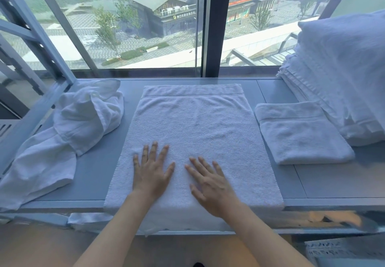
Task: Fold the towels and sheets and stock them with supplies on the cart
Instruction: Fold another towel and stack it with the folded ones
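Grey-blue metal shelving runs along a wide window, and its flat top (91,175) serves me as a desk. Both my grips lie spread on the white terry towel (193,133) laid flat in front of me: my left hand (153,171) and my right hand (210,183) press palm-down, fingers straight and fanned, pinching nothing.

Under my palms the cloth looks soft, thick and limp, light enough to lift with two fingers at each end. I judge it will sag and crease wherever it is unsupported, and the pile should cling to itself rather than slide. Its near edge hangs over the desk's front lip just below my wrists; the banded hem lies at the far end, well beyond my fingertips. To fold it I would take the two near corners, one outboard of each grip, and carry them toward that hem.

Just right of my right hand rests a folded white towel square (302,133), and beyond it a tall stack of folded white linens (341,75). Well left of my left hand sprawls a crumpled white cloth heap (79,125), still unfolded.

No label or tag shows on any towel. Outside the window, a building sign (184,16) carries pale characters too small for me to read.
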`<action>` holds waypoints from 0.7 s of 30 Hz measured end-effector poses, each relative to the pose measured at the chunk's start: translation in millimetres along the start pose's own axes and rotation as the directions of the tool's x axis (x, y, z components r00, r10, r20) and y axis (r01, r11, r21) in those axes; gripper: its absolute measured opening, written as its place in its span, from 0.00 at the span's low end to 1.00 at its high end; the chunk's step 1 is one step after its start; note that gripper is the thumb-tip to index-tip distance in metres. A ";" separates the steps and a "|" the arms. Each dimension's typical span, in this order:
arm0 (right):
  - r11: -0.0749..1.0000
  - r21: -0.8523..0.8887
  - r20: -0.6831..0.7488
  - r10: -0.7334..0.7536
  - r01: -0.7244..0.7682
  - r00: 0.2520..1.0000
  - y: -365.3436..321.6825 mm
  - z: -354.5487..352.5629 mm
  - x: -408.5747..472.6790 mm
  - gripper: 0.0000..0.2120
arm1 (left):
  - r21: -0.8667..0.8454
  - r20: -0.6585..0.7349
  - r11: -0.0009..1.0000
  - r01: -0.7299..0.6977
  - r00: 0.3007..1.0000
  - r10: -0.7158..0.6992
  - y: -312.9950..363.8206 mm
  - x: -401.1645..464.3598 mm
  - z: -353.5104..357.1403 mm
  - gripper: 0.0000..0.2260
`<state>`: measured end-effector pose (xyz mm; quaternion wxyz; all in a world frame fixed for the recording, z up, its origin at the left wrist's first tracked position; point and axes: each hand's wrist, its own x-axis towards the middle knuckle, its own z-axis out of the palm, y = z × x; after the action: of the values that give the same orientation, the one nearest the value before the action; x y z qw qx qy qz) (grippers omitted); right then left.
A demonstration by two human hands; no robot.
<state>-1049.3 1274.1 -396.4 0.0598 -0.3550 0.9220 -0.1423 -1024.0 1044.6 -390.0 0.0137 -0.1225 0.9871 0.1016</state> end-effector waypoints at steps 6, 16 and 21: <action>1.000 -0.026 0.017 -0.016 0.016 1.000 5.3 1.3 -2.9 0.30 | -0.064 -0.096 0.952 -0.298 0.952 0.292 27.3 -49.2 3.3 0.30; 0.998 -0.058 0.011 -0.007 0.008 1.000 27.7 -7.8 -32.2 0.29 | 0.055 -0.027 0.964 -0.260 0.965 0.261 -9.4 -78.4 16.8 0.32; 0.992 -0.114 -0.023 0.045 -0.047 0.999 88.5 -24.4 -93.7 0.29 | 0.038 -0.085 0.981 -0.188 0.978 0.190 -68.9 -92.2 7.7 0.30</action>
<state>-1041.6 1405.0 -399.3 0.0333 -0.3350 0.9372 -0.0913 -917.8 1002.8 -406.3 -0.0378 -0.0323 0.9954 0.0825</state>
